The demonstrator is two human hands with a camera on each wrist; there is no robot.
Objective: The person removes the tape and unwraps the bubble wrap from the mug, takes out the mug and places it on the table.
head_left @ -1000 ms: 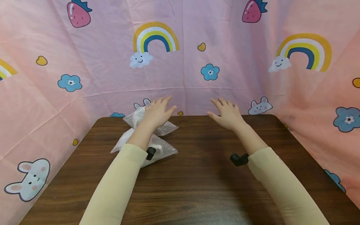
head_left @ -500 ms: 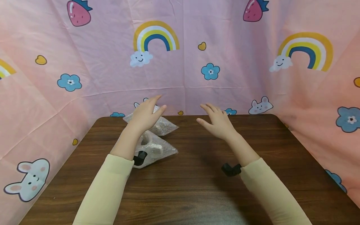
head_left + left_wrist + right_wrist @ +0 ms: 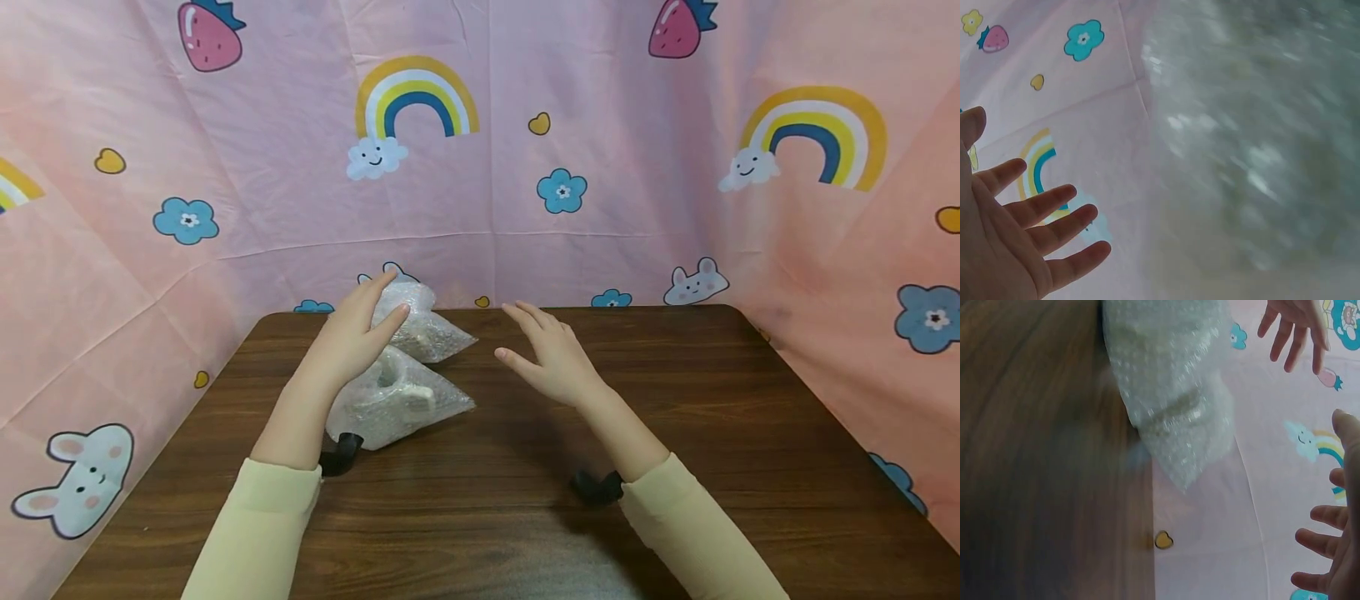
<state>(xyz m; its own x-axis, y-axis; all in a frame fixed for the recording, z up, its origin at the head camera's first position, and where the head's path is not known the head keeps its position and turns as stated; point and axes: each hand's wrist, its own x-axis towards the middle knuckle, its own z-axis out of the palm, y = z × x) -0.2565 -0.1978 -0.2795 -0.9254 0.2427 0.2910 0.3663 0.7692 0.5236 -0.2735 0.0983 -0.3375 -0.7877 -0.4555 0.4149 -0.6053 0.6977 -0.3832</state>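
Note:
Two bundles of bubble wrap stand on the left half of the table, one behind the other. The nearer bubble-wrap bundle [image 3: 401,400] has a pointed corner toward the right; the farther bundle [image 3: 427,329] sits at the back edge. My left hand [image 3: 348,337] is raised at their left side, fingers spread, covering part of both in the head view. In the left wrist view a blurred sheet of bubble wrap [image 3: 1254,137] fills the right side. To the right of the bundles my right hand [image 3: 551,354] hovers, fingers extended and holding nothing.
The dark wood table [image 3: 675,400] runs back to a pink cloth [image 3: 510,183] printed with rainbows, flowers and rabbits, which also hangs along both sides. A black wrist mount [image 3: 341,454] sits on the left wrist, another mount [image 3: 597,487] on the right.
Both hands have come back toward the body and shifted left, the left hand uncovering more of the bundles. The bundles stay where they were.

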